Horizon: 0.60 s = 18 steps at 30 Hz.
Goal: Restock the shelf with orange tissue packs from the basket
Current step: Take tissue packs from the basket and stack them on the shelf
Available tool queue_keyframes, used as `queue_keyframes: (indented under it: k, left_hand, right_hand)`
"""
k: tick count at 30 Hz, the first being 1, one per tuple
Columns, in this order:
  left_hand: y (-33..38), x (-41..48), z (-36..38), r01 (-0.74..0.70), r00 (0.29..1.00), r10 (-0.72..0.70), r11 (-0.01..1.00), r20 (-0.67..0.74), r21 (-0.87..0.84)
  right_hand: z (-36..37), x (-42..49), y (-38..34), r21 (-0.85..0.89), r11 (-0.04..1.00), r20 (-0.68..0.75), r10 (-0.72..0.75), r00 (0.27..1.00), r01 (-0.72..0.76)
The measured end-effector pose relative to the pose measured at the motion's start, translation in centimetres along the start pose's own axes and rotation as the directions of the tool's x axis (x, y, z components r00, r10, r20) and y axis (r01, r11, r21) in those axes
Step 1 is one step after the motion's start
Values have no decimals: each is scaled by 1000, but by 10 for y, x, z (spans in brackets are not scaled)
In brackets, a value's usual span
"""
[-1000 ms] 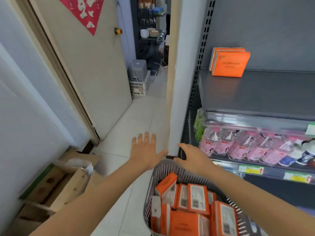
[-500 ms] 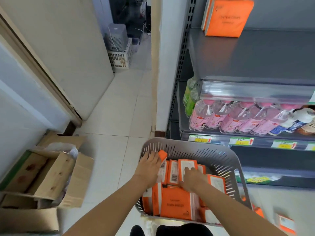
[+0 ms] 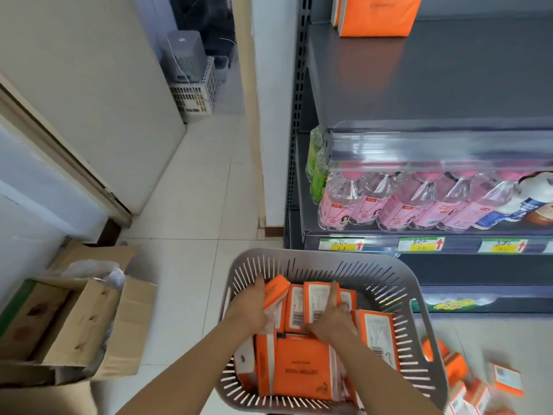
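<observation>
A grey slatted basket [image 3: 389,274] sits on the floor below me, filled with several orange tissue packs [image 3: 302,366]. My left hand [image 3: 250,307] grips a tilted orange pack [image 3: 276,290] at the basket's left side. My right hand [image 3: 330,320] holds an upright pack [image 3: 318,298] showing its white barcode label, thumb on its right edge. An orange tissue pack [image 3: 377,16] stands on the dark grey upper shelf [image 3: 434,79] at the top of the view.
Pink-labelled water bottles [image 3: 404,205] and green bottles [image 3: 315,169] fill the shelf below, with price tags along its edge. More orange packs [image 3: 478,381] lie on the floor at right. Open cardboard boxes [image 3: 77,322] sit at left. A white crate [image 3: 194,94] stands far back.
Both hands dropped from the basket's far rim into the basket and closed on packs. The view tilted downward and moved nearer the basket.
</observation>
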<state>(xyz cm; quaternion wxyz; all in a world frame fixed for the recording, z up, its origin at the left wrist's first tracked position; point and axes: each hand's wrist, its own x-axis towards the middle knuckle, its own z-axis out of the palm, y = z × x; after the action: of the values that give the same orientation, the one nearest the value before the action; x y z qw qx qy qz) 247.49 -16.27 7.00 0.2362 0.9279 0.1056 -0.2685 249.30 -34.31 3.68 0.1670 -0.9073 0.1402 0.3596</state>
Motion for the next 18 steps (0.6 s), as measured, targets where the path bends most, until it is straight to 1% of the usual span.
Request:
queue_keyframes:
  k: [4, 6, 8, 10, 12, 13, 15, 17, 18]
  left_hand:
    - [0, -1, -15, -45, 999, 43, 984, -14, -175]
    - [2, 1, -27, -37, 999, 32, 971, -25, -236]
    - [4, 0, -39, -22, 1000, 21, 956, -5, -293]
    - [6, -4, -50, -20, 1000, 25, 938, 9, -345]
    - [7, -10, -61, -49, 999, 41, 926, -30, -373]
    - [8, -13, -66, -66, 997, 48, 918, -58, -392]
    - [9, -20, -74, -76, 995, 41, 887, -88, -456]
    - [10, -25, -80, -34, 999, 9, 835, -48, -549]
    - [10, -28, -82, -8, 1000, -2, 815, -16, -580]
  right_hand:
    - [-2, 5, -1, 9, 1000, -29, 7, 1000, -7]
    - [-7, 6, -3, 77, 996, -45, 52, 998, -49]
    - [-15, 8, -2, 107, 992, -10, 67, 998, -65]
    - [-19, 7, 0, 123, 990, 77, 59, 995, -68]
    - [-14, 9, 0, 246, 966, 132, 44, 990, -76]
    - [-10, 9, -1, 342, 935, 171, 30, 985, -88]
    - [-3, 10, -4, 534, 835, 234, 9, 972, -136]
    - [1, 7, -10, 602, 785, 237, 0, 972, -146]
    - [4, 7, -13, 599, 788, 244, -7, 970, -145]
